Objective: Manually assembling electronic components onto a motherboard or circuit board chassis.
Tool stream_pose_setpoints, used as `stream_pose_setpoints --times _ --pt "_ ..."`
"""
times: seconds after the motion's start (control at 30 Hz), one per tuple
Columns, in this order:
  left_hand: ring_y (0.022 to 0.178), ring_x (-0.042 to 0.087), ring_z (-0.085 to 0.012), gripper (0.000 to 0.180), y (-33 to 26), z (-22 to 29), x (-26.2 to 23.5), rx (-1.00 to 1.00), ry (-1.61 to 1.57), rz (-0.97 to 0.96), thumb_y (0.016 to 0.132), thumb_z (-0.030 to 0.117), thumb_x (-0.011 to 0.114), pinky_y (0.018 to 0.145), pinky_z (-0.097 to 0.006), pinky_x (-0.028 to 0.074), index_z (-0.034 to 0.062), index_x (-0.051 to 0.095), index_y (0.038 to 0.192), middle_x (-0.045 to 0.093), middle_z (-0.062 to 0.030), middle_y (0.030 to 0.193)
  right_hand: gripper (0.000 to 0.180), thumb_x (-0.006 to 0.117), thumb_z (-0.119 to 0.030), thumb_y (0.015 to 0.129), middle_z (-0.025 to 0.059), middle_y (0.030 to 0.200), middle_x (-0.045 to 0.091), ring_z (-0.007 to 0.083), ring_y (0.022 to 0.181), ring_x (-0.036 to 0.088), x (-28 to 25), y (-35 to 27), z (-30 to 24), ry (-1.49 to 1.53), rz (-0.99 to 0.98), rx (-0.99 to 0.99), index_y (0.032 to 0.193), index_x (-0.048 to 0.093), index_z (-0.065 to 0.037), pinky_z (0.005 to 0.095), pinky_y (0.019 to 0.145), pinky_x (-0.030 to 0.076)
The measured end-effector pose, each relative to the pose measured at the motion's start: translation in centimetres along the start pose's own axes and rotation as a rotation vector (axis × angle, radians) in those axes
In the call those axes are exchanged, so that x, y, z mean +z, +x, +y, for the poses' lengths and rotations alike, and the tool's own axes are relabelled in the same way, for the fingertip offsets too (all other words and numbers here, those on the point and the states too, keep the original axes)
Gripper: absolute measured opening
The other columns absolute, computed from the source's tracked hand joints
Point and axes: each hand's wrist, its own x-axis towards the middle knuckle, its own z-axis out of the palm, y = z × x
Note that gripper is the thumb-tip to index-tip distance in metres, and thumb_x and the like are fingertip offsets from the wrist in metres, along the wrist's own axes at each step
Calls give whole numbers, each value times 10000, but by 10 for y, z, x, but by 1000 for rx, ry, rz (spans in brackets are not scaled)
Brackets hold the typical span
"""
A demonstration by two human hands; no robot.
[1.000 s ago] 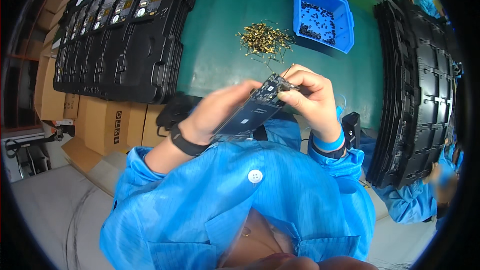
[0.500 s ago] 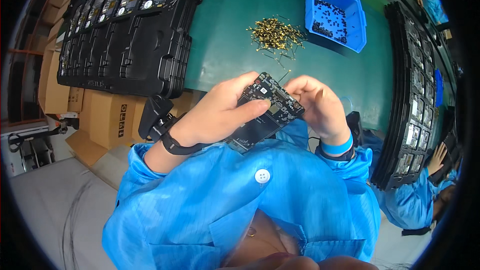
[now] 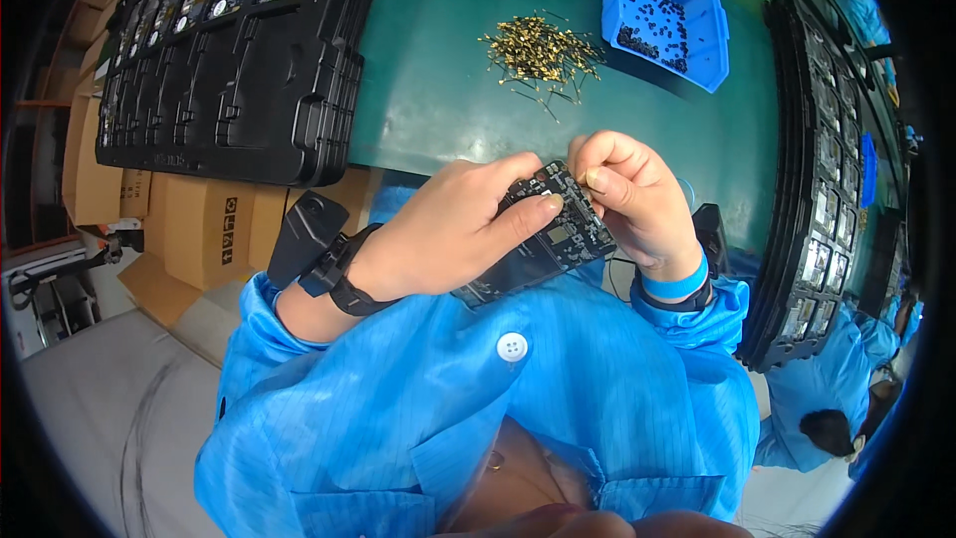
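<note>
A black circuit board [image 3: 563, 229], dotted with small components, is held tilted in front of my chest. My left hand [image 3: 458, 224] grips it from the left, with the thumb lying across its face. At the board's upper right edge, my right hand [image 3: 637, 199] is closed in a pinch of thumb and index finger. A tiny gold glint shows at those fingertips, seemingly the end of a thin gold-ended cable, mostly hidden. Beyond my hands, a pile of short thin black cables with gold ends [image 3: 543, 50] lies on the green mat [image 3: 428, 90].
A blue bin [image 3: 717, 50] with small black parts stands behind the pile, to the right. Stacked black trays holding boards flank the mat, one stack [image 3: 239, 110] at left, another [image 3: 797, 189] at right. Cardboard boxes [image 3: 214, 229] stand lower left. A co-worker in blue [image 3: 822, 379] is at far right.
My right thumb and index finger have closed in at the board's upper edge, where a thin gold-ended cable stuck up before. My left thumb has shifted slightly along with the board.
</note>
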Motion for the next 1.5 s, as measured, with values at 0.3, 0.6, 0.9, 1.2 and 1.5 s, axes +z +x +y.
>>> stream_pose_setpoints --times 0.3,0.6,0.9,1.2,1.5 --pt "567 512 -265 277 1 3 -1 58 92 30 855 263 510 527 -335 379 -14 507 865 514 -164 636 70 590 -15 795 16 760 538 95 696 507 0 0 -11 -492 -26 -286 859 581 11 220 617 419" --pt "565 507 -368 247 2 5 1 137 181 64 841 234 517 490 -383 359 -10 492 816 489 -199 599 90 655 -21 709 72 749 564 204 684 556 -4 4 -39 -1113 -263 -480 788 611 -23 296 577 443" --pt "570 502 -376 245 1 3 0 153 159 65 840 223 520 492 -378 361 -18 488 812 487 -202 600 96 649 -19 709 87 764 586 213 680 571 -9 7 -47 -1060 -370 -403 803 631 -14 300 593 456" --pt "529 496 -317 239 2 0 -2 179 61 23 842 213 528 485 -344 357 -16 484 794 476 -180 593 76 645 -8 717 83 769 596 190 697 574 -15 13 -33 -917 -297 -499 793 642 -8 282 599 449" --pt "583 513 -348 284 1 6 -3 123 62 -54 854 270 508 512 -375 376 -12 494 824 507 -185 626 76 674 -26 699 71 762 583 180 687 558 -20 14 -27 -850 -329 -481 771 649 -20 272 592 435"
